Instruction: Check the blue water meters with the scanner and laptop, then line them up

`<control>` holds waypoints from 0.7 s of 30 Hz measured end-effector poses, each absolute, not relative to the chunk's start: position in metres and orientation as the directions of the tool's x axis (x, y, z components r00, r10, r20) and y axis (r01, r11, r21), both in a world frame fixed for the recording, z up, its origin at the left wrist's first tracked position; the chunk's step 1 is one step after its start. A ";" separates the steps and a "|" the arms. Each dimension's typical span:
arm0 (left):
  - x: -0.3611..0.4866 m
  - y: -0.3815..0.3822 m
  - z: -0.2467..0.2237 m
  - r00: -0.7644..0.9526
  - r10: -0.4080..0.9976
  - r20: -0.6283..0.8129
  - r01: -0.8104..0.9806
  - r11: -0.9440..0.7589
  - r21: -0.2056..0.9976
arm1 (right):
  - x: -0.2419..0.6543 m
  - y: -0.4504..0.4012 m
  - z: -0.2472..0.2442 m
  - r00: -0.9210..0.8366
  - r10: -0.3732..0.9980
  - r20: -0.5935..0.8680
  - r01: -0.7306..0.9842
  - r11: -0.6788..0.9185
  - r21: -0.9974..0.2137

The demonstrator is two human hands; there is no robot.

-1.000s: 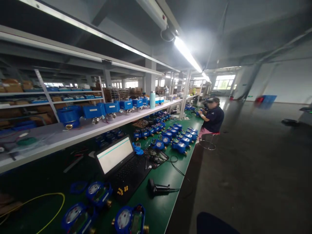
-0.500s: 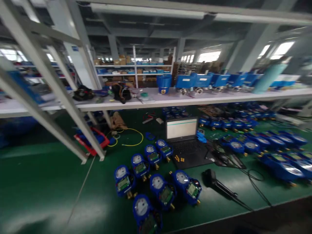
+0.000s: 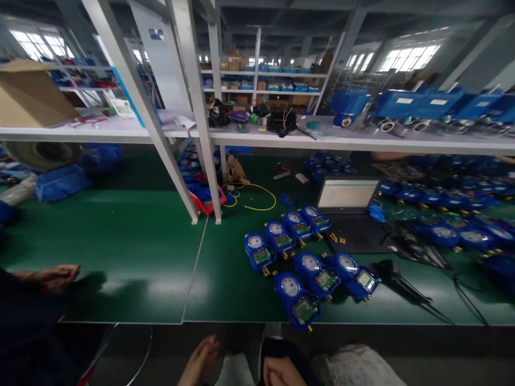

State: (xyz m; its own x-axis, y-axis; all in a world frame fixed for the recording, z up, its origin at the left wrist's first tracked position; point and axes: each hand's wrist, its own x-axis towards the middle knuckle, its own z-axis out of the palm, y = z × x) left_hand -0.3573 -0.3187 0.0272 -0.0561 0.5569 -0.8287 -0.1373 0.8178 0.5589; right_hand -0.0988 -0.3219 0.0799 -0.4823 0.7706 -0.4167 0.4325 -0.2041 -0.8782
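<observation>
At the bottom edge, below the green table, my left hand (image 3: 202, 355) hangs with its fingers curled together and nothing visible in them; it is slightly blurred. To its right, my right hand (image 3: 280, 371) is low over my lap, fingers folded, partly cut off by the frame. Neither hand touches the table. Nearest to them on the tabletop is a blue meter (image 3: 290, 287) with a round dial and an exposed green circuit board. Several similar meters stand behind it in two rows, next to an open laptop (image 3: 358, 230) with small brass-coloured parts on it.
A black handheld scanner (image 3: 396, 273) with a cable lies right of the meters. Metal posts (image 3: 211, 161) rise beside a red bin (image 3: 207, 201). A shelf (image 3: 249, 140) crosses above, holding blue housings. Another person's hands (image 3: 60, 274) are over the table at left. More meters line the right.
The view has turned left and downward, so the meters and laptop sit further right. Both my hands and the other person at left have come into view.
</observation>
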 end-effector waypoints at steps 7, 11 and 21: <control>-0.323 -0.231 0.048 0.061 0.661 -0.748 -0.318 0.723 0.613 | -0.065 -0.291 0.117 -0.166 0.931 -0.324 0.396 -0.238 -0.887; -0.293 -0.185 0.060 0.043 0.672 -0.739 -0.372 0.698 0.613 | -0.026 -0.235 0.135 0.072 0.978 -0.194 0.395 -0.207 -0.895; -0.237 -0.098 0.055 0.094 0.592 -0.800 -0.381 0.764 0.521 | 0.028 -0.112 0.113 0.223 0.946 -0.236 0.554 -0.322 -0.768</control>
